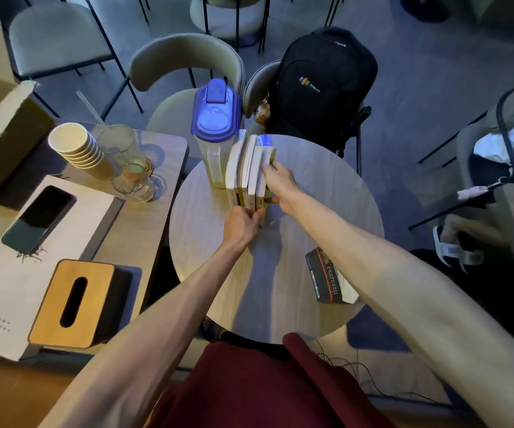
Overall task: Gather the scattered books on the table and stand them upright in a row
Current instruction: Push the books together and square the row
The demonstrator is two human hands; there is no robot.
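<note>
Several pale books (pixel 246 171) stand upright in a row on the round wooden table (pixel 326 186), leaning against a clear pitcher with a blue lid (pixel 215 131). My left hand (pixel 241 225) grips the near ends of the row at the spines. My right hand (pixel 280 186) presses flat against the rightmost book's cover, fingers along its top edge. A dark book (pixel 326 278) with red and white lettering lies flat near the table's right front edge, partly under my right forearm.
A rectangular table on the left holds stacked paper cups (pixel 76 146), glasses (pixel 132 180), a phone (pixel 38 219) on a white box and a wooden tissue box (pixel 73 304). A black backpack (pixel 323 84) sits on a chair behind. A seated person is at the right edge.
</note>
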